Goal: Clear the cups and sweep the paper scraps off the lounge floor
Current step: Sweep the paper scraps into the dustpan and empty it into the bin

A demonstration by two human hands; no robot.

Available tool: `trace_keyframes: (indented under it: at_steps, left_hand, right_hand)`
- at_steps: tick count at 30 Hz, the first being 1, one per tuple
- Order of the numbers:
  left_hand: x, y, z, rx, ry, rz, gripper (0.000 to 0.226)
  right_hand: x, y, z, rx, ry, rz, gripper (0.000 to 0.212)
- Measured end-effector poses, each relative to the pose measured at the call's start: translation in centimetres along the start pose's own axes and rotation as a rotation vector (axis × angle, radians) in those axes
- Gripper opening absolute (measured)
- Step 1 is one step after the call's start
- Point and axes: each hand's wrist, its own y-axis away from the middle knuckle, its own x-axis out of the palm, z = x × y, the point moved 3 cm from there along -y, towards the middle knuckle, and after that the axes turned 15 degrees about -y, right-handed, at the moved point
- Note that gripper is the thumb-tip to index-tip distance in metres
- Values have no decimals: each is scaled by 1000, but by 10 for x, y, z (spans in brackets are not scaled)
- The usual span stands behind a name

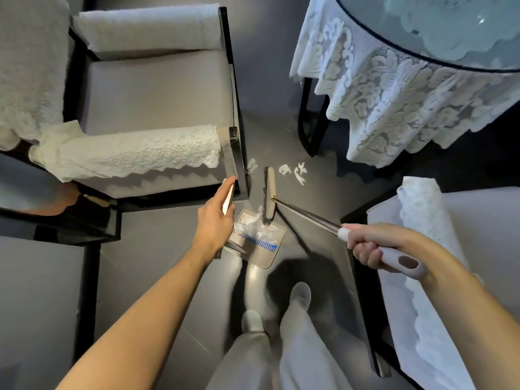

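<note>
Over the floor [168, 277], the broom [306, 213] is gripped by the right hand [377, 246] and the dustpan [266, 256] by the left hand [215, 223]. Some paper is gathered in the pan; paper scraps [292, 173] are left at its twelve o'clock. No cups are seen.

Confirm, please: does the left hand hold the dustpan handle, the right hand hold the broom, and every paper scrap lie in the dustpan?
Not every scrap: the head view shows several paper scraps on the floor beyond the broom, outside the dustpan. The left hand and right hand hold as you said.
</note>
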Motion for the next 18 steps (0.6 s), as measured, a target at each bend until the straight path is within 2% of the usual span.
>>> trace_keyframes:
  at_steps: [3, 7, 11, 13, 18]
  left_hand:
    - [7, -12, -13, -12, -2, -20, 67]
    - [20, -36, -34, -25, 11, -51, 66]
    - [35, -63, -54, -82, -2, -50, 67]
    - [43, -75, -64, -113, 6, -49, 66]
    - [52, -103, -75, -132, -52, -82, 66]
  right_hand:
    - [-4, 7, 32, -88, -12, -30, 18]
    - [-7, -1, 93, -215, 59, -34, 47]
    - [0, -24, 161, -257, 114, -4, 51]
    - [6, -40, 192, -253, 90, 34, 49]
    - [31, -87, 254, -207, 126, 137, 17]
